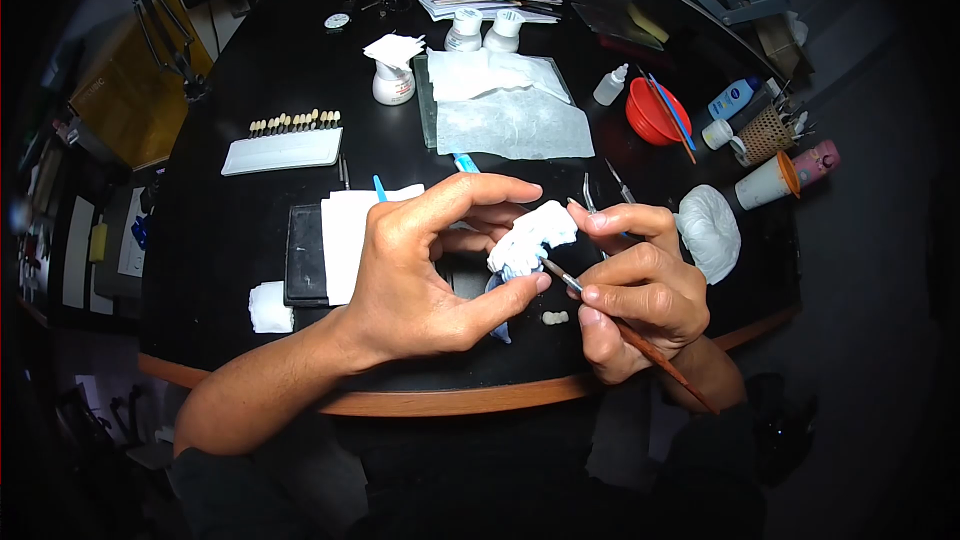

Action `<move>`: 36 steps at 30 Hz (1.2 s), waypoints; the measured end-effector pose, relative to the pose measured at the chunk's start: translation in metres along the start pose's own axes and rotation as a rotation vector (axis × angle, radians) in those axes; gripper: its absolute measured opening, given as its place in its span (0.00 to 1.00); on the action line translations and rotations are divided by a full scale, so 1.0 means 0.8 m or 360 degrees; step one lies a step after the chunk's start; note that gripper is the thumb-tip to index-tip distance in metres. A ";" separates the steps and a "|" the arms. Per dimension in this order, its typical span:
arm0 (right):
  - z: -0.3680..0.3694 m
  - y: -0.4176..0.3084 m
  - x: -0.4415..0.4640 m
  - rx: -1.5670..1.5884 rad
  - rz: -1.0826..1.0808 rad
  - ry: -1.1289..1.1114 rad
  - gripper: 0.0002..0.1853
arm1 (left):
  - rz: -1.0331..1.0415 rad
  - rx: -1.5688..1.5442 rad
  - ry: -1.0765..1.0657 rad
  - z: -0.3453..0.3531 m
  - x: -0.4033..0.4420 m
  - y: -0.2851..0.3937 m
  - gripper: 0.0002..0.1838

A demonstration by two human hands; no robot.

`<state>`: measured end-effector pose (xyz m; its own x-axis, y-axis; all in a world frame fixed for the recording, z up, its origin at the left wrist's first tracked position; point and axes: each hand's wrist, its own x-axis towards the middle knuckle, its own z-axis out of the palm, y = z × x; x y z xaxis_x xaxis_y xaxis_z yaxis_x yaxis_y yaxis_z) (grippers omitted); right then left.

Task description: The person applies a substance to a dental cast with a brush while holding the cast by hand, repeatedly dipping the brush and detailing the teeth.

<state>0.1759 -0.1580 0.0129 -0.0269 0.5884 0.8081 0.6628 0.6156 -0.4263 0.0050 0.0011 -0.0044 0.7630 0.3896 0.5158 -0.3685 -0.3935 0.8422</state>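
Note:
In my left hand (425,265) is a white dental cast (530,235) with bluish patches along its lower edge, gripped between thumb and fingers. My right hand (650,285) pinches a slim brush (650,350) with a reddish-brown handle and a metal ferrule. Its tip meets or nearly meets the cast's lower edge; actual contact I cannot tell. Below the hands, a small cream tooth-coloured piece (555,318) lies on the black table. Something bluish (501,332) shows partly behind my left thumb.
White paper (345,240) lies on a dark slab at left, near a tooth shade guide (282,152). Paper sheets (510,125) cover a glass plate ahead. A red bowl (655,112), a dropper bottle (610,85), a paper cup (765,185) and a white bundle (710,232) stand right.

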 end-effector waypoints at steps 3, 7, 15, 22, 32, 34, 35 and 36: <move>-0.001 -0.001 0.000 -0.0015 0.0002 -0.0007 0.06 | 0.0019 -0.0021 0.0027 0.001 0.000 0.000 0.32; -0.001 -0.002 0.002 -0.0014 -0.0006 -0.0014 0.06 | 0.0038 -0.0055 0.0083 0.004 0.001 0.002 0.30; 0.000 -0.002 0.001 -0.0037 -0.0029 0.0027 0.08 | 0.0066 -0.0055 0.0069 0.004 0.001 0.003 0.30; 0.001 0.000 0.002 -0.0107 -0.0037 -0.0005 0.07 | 0.0059 -0.0069 0.0075 0.005 0.001 0.000 0.31; 0.000 -0.002 0.001 -0.0070 -0.0025 -0.0015 0.06 | 0.0056 -0.0047 0.0067 0.004 0.002 0.003 0.31; 0.000 -0.002 0.000 -0.0031 -0.0024 0.0005 0.06 | 0.0058 -0.0081 0.0069 0.005 0.002 0.001 0.30; 0.000 -0.003 0.000 0.0001 -0.0024 0.0021 0.06 | 0.0060 -0.0097 0.0072 0.005 0.002 0.000 0.30; 0.000 -0.003 0.000 0.0033 -0.0025 0.0037 0.06 | 0.0052 -0.0098 0.0068 0.005 0.002 0.001 0.30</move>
<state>0.1744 -0.1596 0.0140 -0.0196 0.5667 0.8237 0.6466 0.6355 -0.4219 0.0078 -0.0016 -0.0038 0.7272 0.4131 0.5483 -0.4257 -0.3553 0.8322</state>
